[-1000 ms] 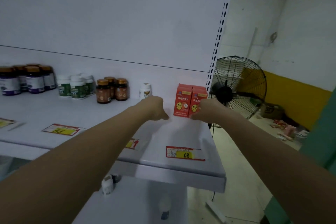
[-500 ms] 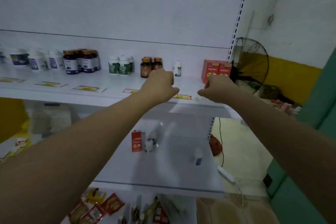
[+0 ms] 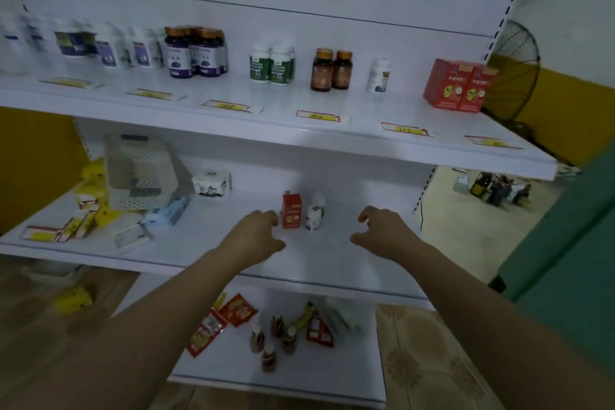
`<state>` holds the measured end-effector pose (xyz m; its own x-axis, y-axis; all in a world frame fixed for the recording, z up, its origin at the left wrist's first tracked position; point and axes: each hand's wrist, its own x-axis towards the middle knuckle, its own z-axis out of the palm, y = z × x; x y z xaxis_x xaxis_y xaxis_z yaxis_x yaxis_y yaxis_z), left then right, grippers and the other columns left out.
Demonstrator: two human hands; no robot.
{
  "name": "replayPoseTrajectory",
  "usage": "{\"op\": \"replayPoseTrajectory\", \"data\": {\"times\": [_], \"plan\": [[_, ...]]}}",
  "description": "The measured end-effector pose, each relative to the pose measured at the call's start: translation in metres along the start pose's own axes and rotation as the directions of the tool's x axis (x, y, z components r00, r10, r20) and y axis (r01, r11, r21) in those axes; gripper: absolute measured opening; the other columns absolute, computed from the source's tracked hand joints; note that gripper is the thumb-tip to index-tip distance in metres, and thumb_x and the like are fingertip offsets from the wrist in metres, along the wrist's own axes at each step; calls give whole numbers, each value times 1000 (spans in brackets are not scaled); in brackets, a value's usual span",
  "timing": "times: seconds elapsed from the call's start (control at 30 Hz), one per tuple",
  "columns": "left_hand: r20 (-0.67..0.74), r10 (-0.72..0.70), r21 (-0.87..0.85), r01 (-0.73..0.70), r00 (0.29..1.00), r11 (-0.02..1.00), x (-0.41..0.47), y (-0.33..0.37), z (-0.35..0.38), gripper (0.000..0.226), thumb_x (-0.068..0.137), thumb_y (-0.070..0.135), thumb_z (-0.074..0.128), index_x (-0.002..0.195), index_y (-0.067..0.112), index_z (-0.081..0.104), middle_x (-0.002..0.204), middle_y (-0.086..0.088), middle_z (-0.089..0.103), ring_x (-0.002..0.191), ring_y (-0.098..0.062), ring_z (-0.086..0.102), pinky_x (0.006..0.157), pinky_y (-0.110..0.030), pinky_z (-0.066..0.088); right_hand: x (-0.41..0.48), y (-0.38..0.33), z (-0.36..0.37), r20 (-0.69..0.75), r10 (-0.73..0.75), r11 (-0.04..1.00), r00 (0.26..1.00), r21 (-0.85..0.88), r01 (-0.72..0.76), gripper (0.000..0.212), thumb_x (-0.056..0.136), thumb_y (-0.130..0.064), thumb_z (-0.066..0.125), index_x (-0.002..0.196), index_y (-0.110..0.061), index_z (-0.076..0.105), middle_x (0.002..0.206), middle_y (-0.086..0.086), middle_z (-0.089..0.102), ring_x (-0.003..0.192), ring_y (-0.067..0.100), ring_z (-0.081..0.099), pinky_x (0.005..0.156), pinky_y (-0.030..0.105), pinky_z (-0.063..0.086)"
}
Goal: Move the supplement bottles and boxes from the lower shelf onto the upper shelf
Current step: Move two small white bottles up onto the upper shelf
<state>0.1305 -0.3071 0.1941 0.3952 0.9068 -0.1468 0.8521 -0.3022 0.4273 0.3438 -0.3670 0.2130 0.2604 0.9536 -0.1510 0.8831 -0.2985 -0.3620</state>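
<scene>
Red box (image 3: 292,215) upright mid lower shelf (image 3: 332,256), white btl (image 3: 313,217) just beside it on R, 2nd btl behind, blurred. White basket (image 3: 139,170) w/ loose packs (image 3: 83,220) toward L end. Upper shelf (image 3: 293,100): rows of btls (image 3: 196,53), two red boxes (image 3: 457,86) at R end. L hand (image 3: 256,236) just beside box, fingers loosely curled, holding nothing. R hand (image 3: 382,233) apart from btl, half open, empty.

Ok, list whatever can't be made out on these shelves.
All in the head view.
Motion blur: labels on the white round bottles far left on the upper shelf.
Too small: print on the yellow paper price tags.
Hidden: a second white bottle, mostly behind the small white plastic bottle, lower shelf.
Unclear: whether the left hand touches the small red cardboard box.
</scene>
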Motion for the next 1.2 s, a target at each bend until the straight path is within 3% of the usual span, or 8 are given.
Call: {"op": "replayPoseTrajectory", "data": {"times": [0.23,0.43,0.6,0.8,0.93,1.03,1.13,1.2], "plan": [[103,-96,-96,106,990,990,73,-52,33,60,88,28,63,139,10,37,135,-13,46,123,-25,47,93,-23,38,90,9,61,131,43,998,990,38,-49,59,88,-30,61,139,-12,37,138,14,44,124,26,48,95,27,40],[153,-122,-134,143,981,981,128,-83,54,60,89,25,62,141,11,36,137,-13,44,125,-24,46,98,-25,38,156,-10,93,91,23,999,996,37,-27,61,85,-33,63,138,-13,39,133,14,49,120,29,51,97,33,43],[88,-103,-105,112,991,988,182,-112,62,55,89,11,56,141,10,35,133,-15,46,123,-27,48,100,-29,39,211,-38,113,30,-3,1000,1000,-8,3,59,82,-34,66,132,-13,43,124,13,51,116,33,51,97,39,45],[-5,-2,-153,2,1000,988,269,-129,72,66,88,-10,41,148,11,22,148,-12,32,136,-26,36,112,-32,31,278,-50,145,40,-69,996,997,-60,71,69,82,-23,68,141,-17,32,135,8,40,122,30,41,95,45,48],[-61,182,-76,-186,982,980,324,-125,90,75,85,-15,38,150,16,17,157,-8,18,142,-25,27,115,-35,26,314,-38,174,73,-105,974,992,-193,118,77,85,-26,65,147,-18,20,149,2,28,130,29,35,105,47,39],[-2,301,16,-301,954,953,358,-113,103,66,92,-7,37,150,13,14,159,-9,12,146,-23,18,117,-34,21,328,-29,195,-27,-154,962,988,-232,143,67,86,-20,62,143,-18,27,143,1,35,123,26,44,101,45,43],[93,304,72,-311,948,948,383,-110,118,54,99,10,38,150,16,20,159,-9,14,144,-26,24,117,-35,22,332,-24,203,-105,-233,946,967,-255,201,58,89,-15,56,141,-16,31,135,3,41,117,24,48,98,43,45],[94,281,28,-285,955,958,393,-109,125,44,98,14,40,143,13,37,150,-13,34,136,-28,38,110,-32,32,335,-22,201,-115,-280,927,953,-289,237,56,88,-14,57,139,-13,33,133,5,43,115,25,49,99,39,44]]}}
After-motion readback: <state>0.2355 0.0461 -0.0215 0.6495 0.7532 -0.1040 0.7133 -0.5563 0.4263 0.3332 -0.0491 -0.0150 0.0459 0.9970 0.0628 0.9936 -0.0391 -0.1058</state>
